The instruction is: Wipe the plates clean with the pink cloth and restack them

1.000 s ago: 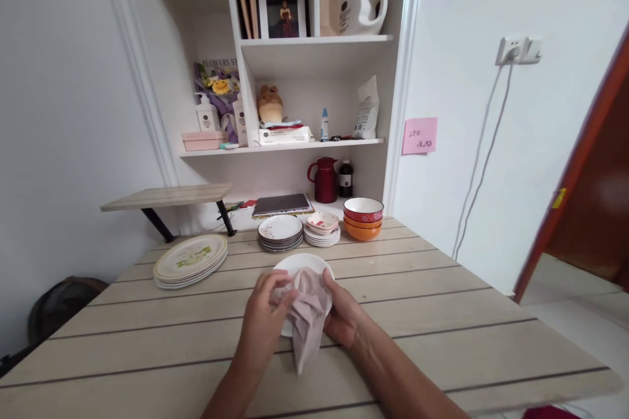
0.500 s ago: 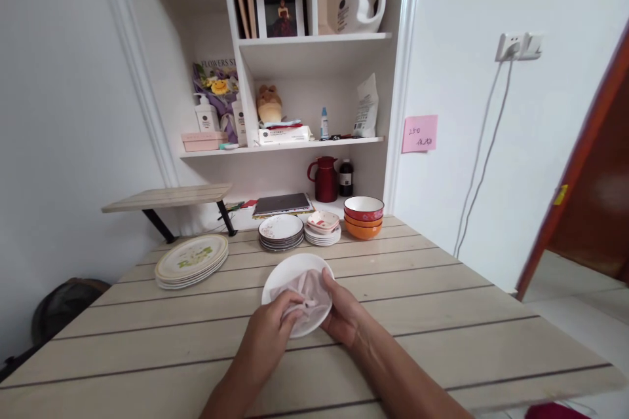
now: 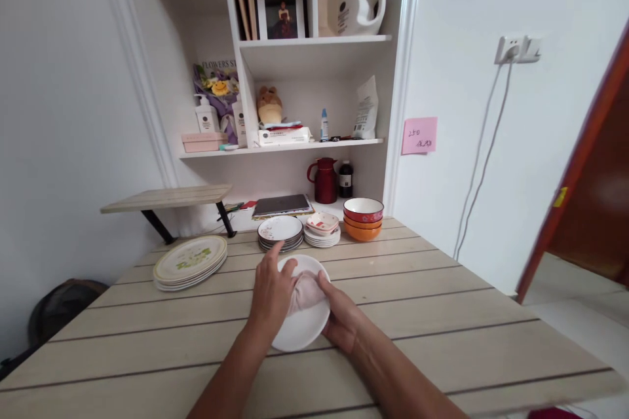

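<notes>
The fingers (image 3: 270,260) of the left hand (image 3: 272,291) are spread and curved, raised over the far left edge of a white plate (image 3: 297,332); whether any of them pinch the cloth (image 3: 309,292) cannot be told, as the hand hides that side. The right hand (image 3: 344,319) is clamped on the plate, thumb over its right rim and the other fingers mostly hidden underneath. Between the two hands, the cloth lies bunched on the plate, close against the left fingers and just beside the right thumb. The plate tilts toward the wrists, above the table (image 3: 417,294).

Just beyond the left fingertips sits a stack of dark-rimmed plates (image 3: 279,230). Right of that, beyond the right thumb, small dishes (image 3: 322,222) rest on little plates (image 3: 322,239). Farther right of the thumb stand stacked bowls (image 3: 363,211), red on top and orange below. Well to the left of the left fingers are the large plates (image 3: 190,260), the top one with a green pattern, and past them a stand (image 3: 167,198) on black legs.

Farther out, past the dark-rimmed plates, lies a laptop (image 3: 281,205). A red jug (image 3: 325,181) and a dark bottle (image 3: 346,180) stand to its right, and higher up, well right of both hands, a pink note (image 3: 419,135) is on the wall.
</notes>
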{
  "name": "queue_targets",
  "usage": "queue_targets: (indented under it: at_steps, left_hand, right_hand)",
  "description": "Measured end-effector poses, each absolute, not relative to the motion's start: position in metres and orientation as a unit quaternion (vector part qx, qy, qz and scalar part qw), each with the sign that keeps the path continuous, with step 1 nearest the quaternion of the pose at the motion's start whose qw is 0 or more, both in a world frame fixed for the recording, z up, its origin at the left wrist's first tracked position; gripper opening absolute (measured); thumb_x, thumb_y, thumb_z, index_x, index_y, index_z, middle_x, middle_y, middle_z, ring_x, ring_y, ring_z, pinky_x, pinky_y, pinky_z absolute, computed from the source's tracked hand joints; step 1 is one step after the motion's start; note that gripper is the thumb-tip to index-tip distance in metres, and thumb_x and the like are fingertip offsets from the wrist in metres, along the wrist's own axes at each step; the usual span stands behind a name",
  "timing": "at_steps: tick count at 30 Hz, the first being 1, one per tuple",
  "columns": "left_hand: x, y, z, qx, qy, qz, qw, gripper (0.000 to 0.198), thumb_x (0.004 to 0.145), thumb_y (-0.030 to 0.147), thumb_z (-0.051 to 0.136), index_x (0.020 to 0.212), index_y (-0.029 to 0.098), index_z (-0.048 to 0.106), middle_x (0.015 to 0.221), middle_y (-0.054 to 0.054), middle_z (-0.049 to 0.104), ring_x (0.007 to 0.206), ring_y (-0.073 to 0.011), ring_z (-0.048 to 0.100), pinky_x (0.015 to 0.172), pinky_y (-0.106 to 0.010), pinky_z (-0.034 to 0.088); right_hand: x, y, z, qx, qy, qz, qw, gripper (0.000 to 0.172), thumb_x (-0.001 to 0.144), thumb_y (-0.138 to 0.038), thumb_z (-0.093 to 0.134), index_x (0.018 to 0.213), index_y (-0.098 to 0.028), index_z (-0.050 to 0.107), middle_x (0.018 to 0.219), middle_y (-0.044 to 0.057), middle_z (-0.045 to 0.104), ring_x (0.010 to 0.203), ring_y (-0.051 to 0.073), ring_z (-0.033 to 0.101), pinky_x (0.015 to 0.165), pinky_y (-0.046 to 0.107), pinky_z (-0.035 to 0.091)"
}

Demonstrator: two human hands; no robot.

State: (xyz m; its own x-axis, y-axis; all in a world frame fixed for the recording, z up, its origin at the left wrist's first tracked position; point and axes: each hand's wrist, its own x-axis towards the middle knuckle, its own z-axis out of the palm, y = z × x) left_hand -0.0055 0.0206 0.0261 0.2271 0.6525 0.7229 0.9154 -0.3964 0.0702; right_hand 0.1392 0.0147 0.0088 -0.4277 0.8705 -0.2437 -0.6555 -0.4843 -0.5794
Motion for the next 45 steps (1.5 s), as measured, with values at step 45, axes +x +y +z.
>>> queue_targets:
  at_steps: [45]
  left_hand:
    - [-0.029, -0.007, -0.002, -0.741, -0.598, -0.215, 0.217, 0.038, 0.088, 0.019, 0.052, 0.125, 0.021, 0.060, 0.136, -0.010, 0.057, 0.131, -0.0280, 0.046, 0.109, -0.053, 0.037]
  right_hand:
    - [0.146, 0.014, 0.006, -0.197, -0.226, 0.839, 0.454, 0.063, 0.090, -0.055, 0.047, 0.132, -0.007, 0.051, 0.115, 0.018, 0.069, 0.106, 0.026, 0.066, 0.100, 0.041, 0.044]
